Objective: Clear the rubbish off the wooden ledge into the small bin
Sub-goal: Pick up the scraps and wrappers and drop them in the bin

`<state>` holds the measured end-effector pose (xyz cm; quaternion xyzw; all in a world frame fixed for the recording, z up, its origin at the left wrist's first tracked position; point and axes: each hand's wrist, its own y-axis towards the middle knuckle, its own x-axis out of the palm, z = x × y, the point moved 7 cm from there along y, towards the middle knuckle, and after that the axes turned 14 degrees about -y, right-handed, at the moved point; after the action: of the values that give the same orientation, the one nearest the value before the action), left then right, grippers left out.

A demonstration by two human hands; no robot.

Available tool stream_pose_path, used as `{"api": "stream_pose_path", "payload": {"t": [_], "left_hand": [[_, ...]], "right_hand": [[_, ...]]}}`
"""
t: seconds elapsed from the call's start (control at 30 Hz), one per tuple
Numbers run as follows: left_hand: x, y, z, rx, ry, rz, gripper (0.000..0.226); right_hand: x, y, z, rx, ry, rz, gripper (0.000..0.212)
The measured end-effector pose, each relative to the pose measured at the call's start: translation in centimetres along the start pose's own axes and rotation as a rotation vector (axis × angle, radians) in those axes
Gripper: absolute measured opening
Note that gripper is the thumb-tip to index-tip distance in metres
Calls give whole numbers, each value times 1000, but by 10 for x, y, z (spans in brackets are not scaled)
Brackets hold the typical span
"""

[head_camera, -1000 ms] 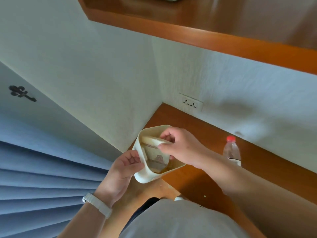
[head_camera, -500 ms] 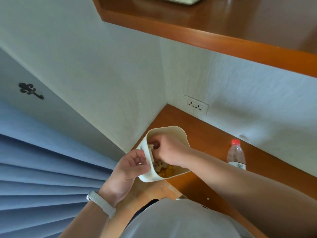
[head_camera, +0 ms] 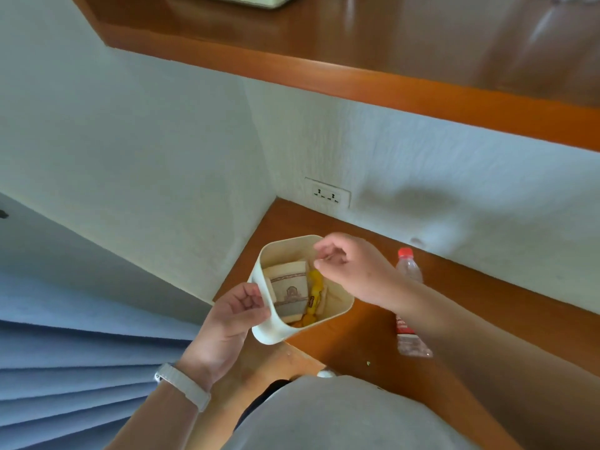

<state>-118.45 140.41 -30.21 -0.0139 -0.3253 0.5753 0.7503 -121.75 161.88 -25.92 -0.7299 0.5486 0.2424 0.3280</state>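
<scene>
My left hand (head_camera: 232,316) grips the near wall of a small cream bin (head_camera: 269,329), holding it tilted just above the wooden ledge (head_camera: 487,306). Inside the bin lie a folded paper box (head_camera: 289,292) and a yellow wrapper (head_camera: 314,292). My right hand (head_camera: 352,269) hovers over the bin's far right rim, fingers loosely curled and holding nothing. A plastic bottle with a red cap (head_camera: 409,266) lies on the ledge behind my right forearm, which hides its middle.
A wall socket (head_camera: 327,194) sits in the corner above the ledge. A higher wooden shelf (head_camera: 357,82) overhangs the ledge. Blue curtain folds (head_camera: 65,352) fill the lower left. A small green crumb (head_camera: 368,363) lies on the ledge near my body.
My right hand pushed the paper box down into the bin, let it go and has lifted out to the rim. The left hand keeps its hold on the bin.
</scene>
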Motion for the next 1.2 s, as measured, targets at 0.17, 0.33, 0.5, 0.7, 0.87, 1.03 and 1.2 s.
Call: {"api": "stream_pose_path", "payload": {"t": [0.17, 0.33, 0.5, 0.7, 0.87, 1.03, 1.2], "left_hand": [[22, 16, -11, -55, 2, -46, 56], [40, 29, -23, -126, 15, -78, 57], [51, 38, -31, -154, 63, -72, 54], [50, 44, -31, -150, 104, -34, 67], [47, 44, -25, -120, 100, -23, 65], [41, 40, -23, -105, 87, -24, 72], [32, 35, -23, -95, 80, -30, 67]], "right_hand": [[-21, -20, 81, 224, -126, 176, 29], [-12, -42, 166, 486, -324, 151, 27], [26, -64, 227, 716, -252, 38, 57], [51, -55, 245, 794, -47, -9, 57], [47, -46, 235, 754, 36, 0, 46], [18, -40, 190, 589, 176, 72, 41], [-34, -40, 127, 316, 355, 144, 45]]}}
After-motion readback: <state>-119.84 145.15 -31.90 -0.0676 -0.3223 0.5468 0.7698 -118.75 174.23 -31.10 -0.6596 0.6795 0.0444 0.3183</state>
